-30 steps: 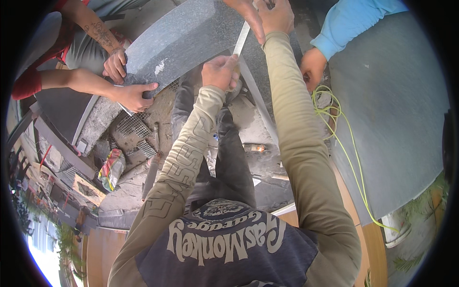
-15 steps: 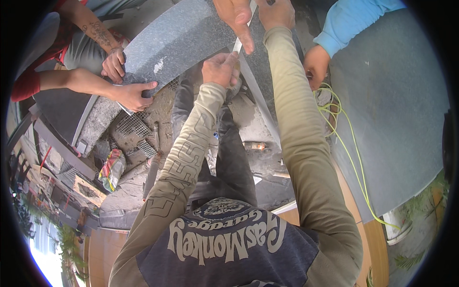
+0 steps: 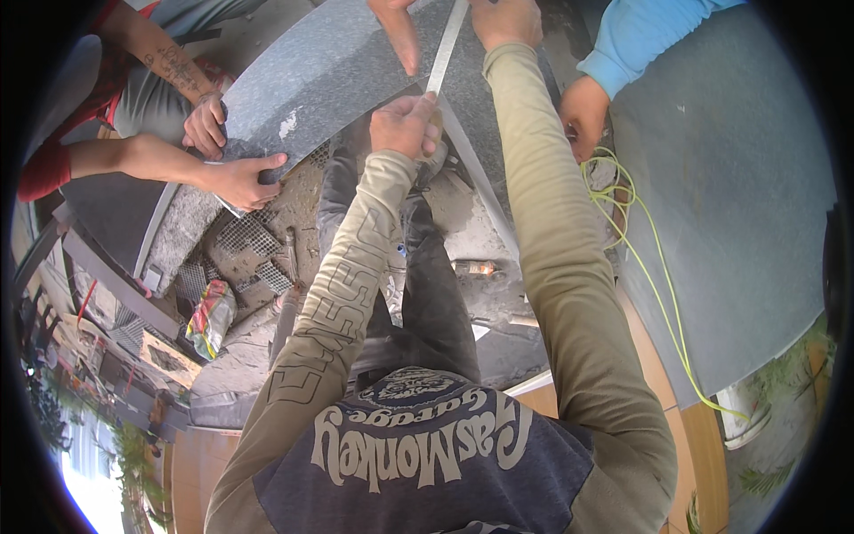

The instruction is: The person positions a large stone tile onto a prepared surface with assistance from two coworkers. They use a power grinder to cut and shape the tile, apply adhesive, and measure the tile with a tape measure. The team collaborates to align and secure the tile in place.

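My left hand (image 3: 405, 125) is closed around the near end of a long metal straightedge (image 3: 447, 40), which lies across a dark speckled stone slab (image 3: 329, 80). My right hand (image 3: 507, 20) rests on the slab beside the straightedge's far part. It is cut off by the top edge, so its fingers are hidden. Another person's hand (image 3: 396, 31) presses on the slab just left of the straightedge. At the left, a second person's two hands (image 3: 236, 178) grip the slab's edge. A hand in a blue sleeve (image 3: 583, 111) holds the slab's right side.
A big grey slab (image 3: 729, 178) stands at the right with a yellow cord (image 3: 640, 240) running along it. Below the dark slab lie metal mesh pieces (image 3: 249, 236), rubble, a small bottle (image 3: 471, 267) and a colourful bag (image 3: 209, 316).
The other person's hand at the top has slid away from my right hand, to the left of the straightedge. My own hands have stayed on the straightedge.
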Tool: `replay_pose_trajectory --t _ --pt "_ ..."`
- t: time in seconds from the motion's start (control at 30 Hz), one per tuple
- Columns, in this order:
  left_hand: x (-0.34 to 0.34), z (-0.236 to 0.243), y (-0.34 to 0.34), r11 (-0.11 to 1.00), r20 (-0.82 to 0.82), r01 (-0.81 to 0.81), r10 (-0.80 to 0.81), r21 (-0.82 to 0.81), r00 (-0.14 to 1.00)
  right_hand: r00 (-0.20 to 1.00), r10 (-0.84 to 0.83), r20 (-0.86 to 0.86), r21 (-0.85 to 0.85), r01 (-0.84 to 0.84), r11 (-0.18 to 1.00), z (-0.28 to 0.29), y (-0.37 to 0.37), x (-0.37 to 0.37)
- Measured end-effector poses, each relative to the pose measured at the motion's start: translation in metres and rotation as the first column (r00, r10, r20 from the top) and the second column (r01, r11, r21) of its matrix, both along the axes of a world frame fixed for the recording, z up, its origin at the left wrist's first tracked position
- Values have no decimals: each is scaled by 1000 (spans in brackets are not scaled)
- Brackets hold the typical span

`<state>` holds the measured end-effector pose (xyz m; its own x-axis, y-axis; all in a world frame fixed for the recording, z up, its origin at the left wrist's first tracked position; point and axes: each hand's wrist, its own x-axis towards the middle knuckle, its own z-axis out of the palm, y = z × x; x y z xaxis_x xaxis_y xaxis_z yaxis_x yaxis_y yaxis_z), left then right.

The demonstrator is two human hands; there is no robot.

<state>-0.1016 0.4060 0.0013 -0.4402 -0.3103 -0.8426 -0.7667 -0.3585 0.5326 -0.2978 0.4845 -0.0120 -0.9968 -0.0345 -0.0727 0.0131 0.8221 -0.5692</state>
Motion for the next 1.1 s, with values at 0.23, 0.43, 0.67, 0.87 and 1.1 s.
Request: replay_pose_trajectory --t 0.23,0.43,0.67,0.87,1.1 --pt "2 -10 0 1000 -50 -1 2 18 999 1000 -10 3 -10 10 1000 -5 3 -2" --pt "3 -14 -1 1000 -42 13 -14 -26 999 993 -79 89 -7 80 997 8 -8 -2" --pt "2 -17 -2 999 -61 38 -40 -26 997 984 -178 19 29 177 984 -2 -11 4" --pt "5 -15 -2 999 -86 33 -35 -29 996 964 -184 194 2 187 982 9 -11 -6" --pt "4 -22 -1 1000 -99 2 -3 -8 995 992 -115 53 -17 117 993 -3 -5 2"
